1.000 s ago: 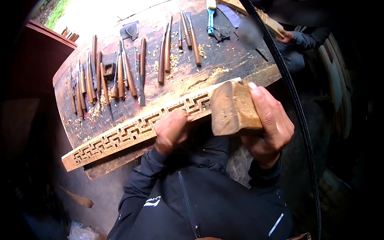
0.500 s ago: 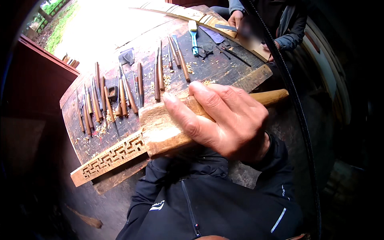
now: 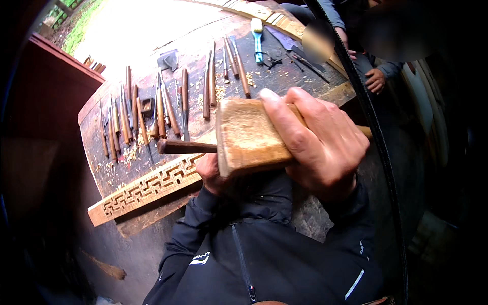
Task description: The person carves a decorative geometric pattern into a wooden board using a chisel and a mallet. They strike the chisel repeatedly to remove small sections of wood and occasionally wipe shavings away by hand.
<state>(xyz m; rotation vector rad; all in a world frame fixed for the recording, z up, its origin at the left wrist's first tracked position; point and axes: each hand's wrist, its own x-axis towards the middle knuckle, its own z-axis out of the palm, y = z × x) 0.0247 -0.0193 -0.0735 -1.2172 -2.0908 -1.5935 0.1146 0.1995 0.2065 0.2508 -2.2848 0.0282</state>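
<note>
A carved wooden strip (image 3: 145,190) lies aslant along the near left edge of a worn wooden table (image 3: 300,86), its stepped fretwork facing up; its right part is hidden behind the hands. A rougher plank (image 3: 134,224) shows just beneath its near side. Over the strip's right part, the right hand (image 3: 325,142) grips a blocky wooden mallet (image 3: 254,134), thumb and fingers around the wood, with the end of the handle poking out to the right of the hand. The left hand (image 3: 208,170) is bent at the strip's near edge, partly behind the mallet head; whether it is closed on anything I cannot tell. Just above it, a dark-handled tool (image 3: 185,147) points left, its other end hidden by the mallet.

Beyond the strip, slim wooden-handled carving tools (image 3: 206,96) lie in loose groups across the table's left and middle, with pale shavings (image 3: 131,153) scattered among them. A small dark square box (image 3: 147,107) sits amid the left group. Farther right lie a turquoise-handled brush (image 3: 258,46) and a flat purple piece (image 3: 279,36). A long pale timber (image 3: 251,11) crosses the far edge. At the far right, a co-worker's hand (image 3: 376,80) rests near their knee.
</note>
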